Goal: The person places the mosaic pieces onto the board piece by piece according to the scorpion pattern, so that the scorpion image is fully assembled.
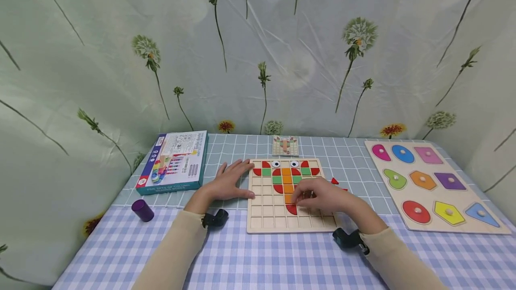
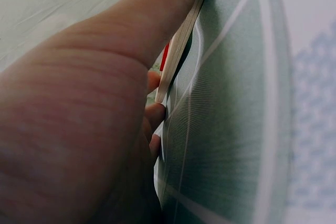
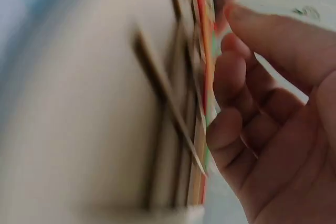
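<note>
A wooden grid board [image 1: 268,223] lies on the table, partly filled with red, green and orange tiles and two eye tiles. My left hand [image 1: 230,182] rests along its left edge, fingers spread and thumb touching the frame. Over the board's lower middle, my right hand [image 1: 318,195] has bent fingers, with its fingertips by the column of orange tiles [image 1: 286,180] and a red curved tile [image 1: 291,210]. In the right wrist view, thumb and fingers stand apart beside the tiles, and no piece shows between them. Some cells lie hidden under this hand.
A small pattern card [image 1: 285,147] lies behind the board. Loose red pieces [image 1: 334,181] are at its right. A knobbed shape puzzle [image 1: 408,169] lies far right. At left are a toy box [image 1: 192,155] and a purple cylinder [image 1: 143,210].
</note>
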Available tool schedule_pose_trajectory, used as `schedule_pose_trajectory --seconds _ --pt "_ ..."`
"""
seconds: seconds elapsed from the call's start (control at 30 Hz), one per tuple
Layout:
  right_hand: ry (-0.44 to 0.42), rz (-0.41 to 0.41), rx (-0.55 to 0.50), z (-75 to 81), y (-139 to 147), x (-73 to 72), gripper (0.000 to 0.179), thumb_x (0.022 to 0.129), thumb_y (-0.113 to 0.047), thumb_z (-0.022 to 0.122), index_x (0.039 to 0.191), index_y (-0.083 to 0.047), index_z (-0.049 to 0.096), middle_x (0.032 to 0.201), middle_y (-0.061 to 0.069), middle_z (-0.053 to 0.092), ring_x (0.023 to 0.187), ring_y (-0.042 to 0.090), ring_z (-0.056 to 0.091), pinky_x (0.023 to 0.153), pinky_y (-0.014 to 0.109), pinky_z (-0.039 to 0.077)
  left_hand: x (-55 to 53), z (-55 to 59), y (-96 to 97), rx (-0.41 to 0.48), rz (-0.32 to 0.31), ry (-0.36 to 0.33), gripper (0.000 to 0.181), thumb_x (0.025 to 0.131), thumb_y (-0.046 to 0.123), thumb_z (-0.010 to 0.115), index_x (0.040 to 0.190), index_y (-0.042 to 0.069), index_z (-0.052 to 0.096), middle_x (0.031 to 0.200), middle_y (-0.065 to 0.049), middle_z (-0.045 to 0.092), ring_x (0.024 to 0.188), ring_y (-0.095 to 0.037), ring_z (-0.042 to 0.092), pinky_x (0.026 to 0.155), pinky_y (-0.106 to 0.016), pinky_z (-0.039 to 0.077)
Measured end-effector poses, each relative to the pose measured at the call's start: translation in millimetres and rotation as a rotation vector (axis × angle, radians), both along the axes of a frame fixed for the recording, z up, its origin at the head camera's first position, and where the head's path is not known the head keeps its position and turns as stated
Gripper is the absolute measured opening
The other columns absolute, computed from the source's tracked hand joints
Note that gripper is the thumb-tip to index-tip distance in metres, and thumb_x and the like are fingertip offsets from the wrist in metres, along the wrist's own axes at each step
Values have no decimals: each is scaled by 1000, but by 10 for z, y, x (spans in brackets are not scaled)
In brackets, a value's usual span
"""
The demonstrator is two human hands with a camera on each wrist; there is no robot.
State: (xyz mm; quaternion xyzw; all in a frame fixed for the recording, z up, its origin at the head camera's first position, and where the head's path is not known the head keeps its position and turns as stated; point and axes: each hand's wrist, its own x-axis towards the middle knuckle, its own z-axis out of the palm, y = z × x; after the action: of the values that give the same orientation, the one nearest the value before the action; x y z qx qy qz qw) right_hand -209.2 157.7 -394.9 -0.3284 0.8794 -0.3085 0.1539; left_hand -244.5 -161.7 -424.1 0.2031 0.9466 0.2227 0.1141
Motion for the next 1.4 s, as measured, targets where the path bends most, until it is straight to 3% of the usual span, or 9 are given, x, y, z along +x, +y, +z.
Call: schedule_pose_trajectory --seconds 0.2,0.37,0.57,0.77,1.03,1.4 --pt "59 -178 39 119 213 -72 10 93 -14 69 101 -18 73 95 -5 68 82 14 54 69 23 49 0 -14 -2 1 -2 3 95 80 59 75 157 25 32 169 -1 20 158 -28 7 124 -62 -5" --pt "100 -252 54 165 388 -109 17 93 -12 69 110 -14 71 102 3 66 83 15 55 64 24 53 0 -25 -11 -2 -3 2 95 80 60 75 157 25 32 169 -1 20 158 -28 7 124 -62 -5" --pt "80 -330 60 174 570 -180 28 91 -12 71 119 -12 69 118 12 62 92 21 57 65 24 55 0 -35 -28 1 2 4 95 79 61 75 157 25 33 169 0 20 158 -27 7 124 -62 -6" --pt "100 -350 101 77 723 -265 29 89 -14 73 117 -11 69 114 13 63 91 21 57 70 24 53 3 -28 -41 9 -1 8 95 80 61 75 157 24 33 169 0 20 158 -27 7 124 -62 -5" --pt "107 -347 141 -15 771 -288 24 87 -9 73 111 -8 71 107 11 66 90 21 57 79 34 56 -4 -34 -43 7 -2 8 96 80 61 74 157 24 32 169 -1 21 158 -28 7 123 -63 -4" --pt "44 -409 158 -36 730 -306 11 87 -6 72 98 -7 70 91 6 66 81 18 56 73 29 53 -13 -21 -10 -1 -1 9 95 80 60 75 157 26 32 169 -1 20 158 -27 6 124 -62 -5"
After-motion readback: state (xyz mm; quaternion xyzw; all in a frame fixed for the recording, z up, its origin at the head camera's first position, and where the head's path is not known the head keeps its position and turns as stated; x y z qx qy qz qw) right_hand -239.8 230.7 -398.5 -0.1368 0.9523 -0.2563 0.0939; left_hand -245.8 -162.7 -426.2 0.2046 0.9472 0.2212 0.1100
